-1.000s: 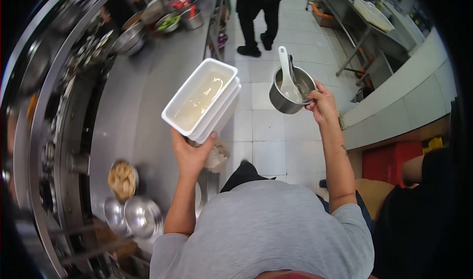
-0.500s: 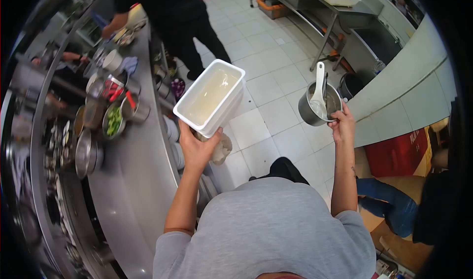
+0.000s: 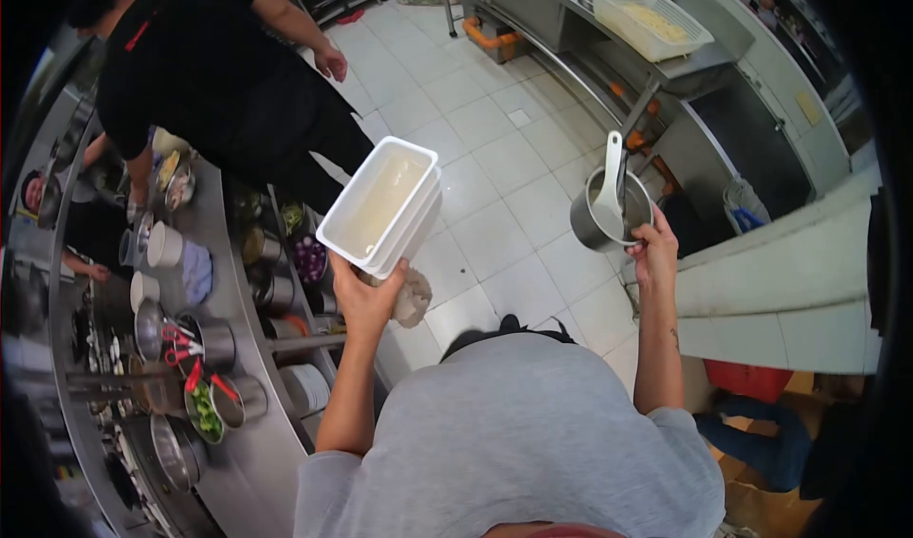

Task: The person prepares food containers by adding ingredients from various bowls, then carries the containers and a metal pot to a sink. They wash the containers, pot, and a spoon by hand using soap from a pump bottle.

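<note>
My left hand (image 3: 366,296) grips the near end of a white rectangular plastic tub (image 3: 425,210), thumb along its side. Pale, shiny liquid shows inside the tub, and its sides look layered, like stacked tubs. A crumpled beige cloth or bag (image 3: 413,300) hangs beneath that hand. On the right, my right hand (image 3: 654,250) is closed on the rim side of a metal pot (image 3: 593,229). A white ladle-like spoon (image 3: 610,182) leans in the pot, its handle sticking up, with a darker utensil handle beside it. Both containers are held up over the floor.
A steel counter (image 3: 249,471) at left carries bowls, a blue cloth (image 3: 196,274), red-handled scissors (image 3: 181,343) and chopped greens (image 3: 203,413). A co-worker in black (image 3: 209,82) stands ahead left. Beyond the tiled floor (image 3: 495,243), a white basket (image 3: 656,23) sits on a sink counter.
The view has moved forward along the aisle, and the co-worker now shows larger at left. The tub sits slightly lower and further left; both hands keep their holds.
</note>
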The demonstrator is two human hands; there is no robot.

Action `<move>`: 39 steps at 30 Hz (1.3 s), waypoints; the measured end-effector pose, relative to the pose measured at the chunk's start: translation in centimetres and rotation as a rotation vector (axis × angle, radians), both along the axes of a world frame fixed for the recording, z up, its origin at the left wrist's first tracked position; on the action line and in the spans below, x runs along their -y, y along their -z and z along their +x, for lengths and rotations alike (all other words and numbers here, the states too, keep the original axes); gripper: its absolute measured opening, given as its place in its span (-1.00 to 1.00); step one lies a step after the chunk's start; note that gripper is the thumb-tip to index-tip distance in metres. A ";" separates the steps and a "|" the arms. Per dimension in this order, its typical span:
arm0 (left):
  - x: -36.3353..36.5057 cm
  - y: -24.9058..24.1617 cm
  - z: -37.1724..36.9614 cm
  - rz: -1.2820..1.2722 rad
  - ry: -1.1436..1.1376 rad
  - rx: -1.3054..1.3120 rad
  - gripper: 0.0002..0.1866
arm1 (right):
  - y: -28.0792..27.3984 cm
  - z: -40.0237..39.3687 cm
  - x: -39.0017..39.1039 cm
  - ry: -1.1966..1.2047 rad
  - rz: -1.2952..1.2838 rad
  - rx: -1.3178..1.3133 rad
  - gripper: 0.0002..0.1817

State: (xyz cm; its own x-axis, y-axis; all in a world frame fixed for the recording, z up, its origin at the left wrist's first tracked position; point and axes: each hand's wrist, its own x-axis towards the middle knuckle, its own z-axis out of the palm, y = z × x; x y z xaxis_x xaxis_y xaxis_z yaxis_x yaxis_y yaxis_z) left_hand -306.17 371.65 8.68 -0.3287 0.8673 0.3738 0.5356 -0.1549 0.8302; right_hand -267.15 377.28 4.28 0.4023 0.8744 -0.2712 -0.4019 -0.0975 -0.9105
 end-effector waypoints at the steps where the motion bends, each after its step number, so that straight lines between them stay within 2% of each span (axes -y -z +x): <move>1: -2.2 0.1 -0.2 -0.013 -0.006 0.004 -0.26 | 0.2 -0.2 -2.6 -0.004 0.023 -0.021 -0.38; 5: -11.2 0.1 -0.5 -0.045 -0.030 -0.001 -0.27 | -0.5 -2.4 -13.5 -0.057 0.056 -0.060 -0.38; 11: -28.0 1.8 -1.6 0.031 0.091 0.065 -0.29 | -0.1 -5.8 -28.6 -0.010 0.066 -0.070 -0.35; 18: -48.3 -0.4 -0.8 0.061 0.276 0.024 -0.29 | -1.4 -7.7 -41.6 0.111 0.062 -0.093 -0.37; 21: -55.8 -0.6 1.3 0.079 0.356 0.126 -0.32 | -1.9 -7.4 -46.6 0.152 0.060 -0.072 -0.37; 30: -78.3 -0.5 9.9 0.092 0.511 0.209 -0.36 | -1.4 -1.4 -66.3 0.225 0.112 -0.099 -0.41; 32: -83.3 -0.7 11.2 0.040 0.524 0.137 -0.37 | -0.9 0.2 -71.5 0.250 0.112 -0.120 -0.40; 39: -99.8 -0.7 17.2 0.036 0.612 0.095 -0.40 | 0.2 5.3 -87.3 0.320 0.093 -0.127 -0.27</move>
State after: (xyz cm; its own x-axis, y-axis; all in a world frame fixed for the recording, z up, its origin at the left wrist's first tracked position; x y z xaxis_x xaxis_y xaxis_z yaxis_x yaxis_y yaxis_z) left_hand -288.94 471.40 9.42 0.1913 0.8964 0.3998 0.2645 -0.4393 0.8585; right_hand -261.84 464.55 4.07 0.6279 0.7329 -0.2619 -0.5091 0.1322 -0.8505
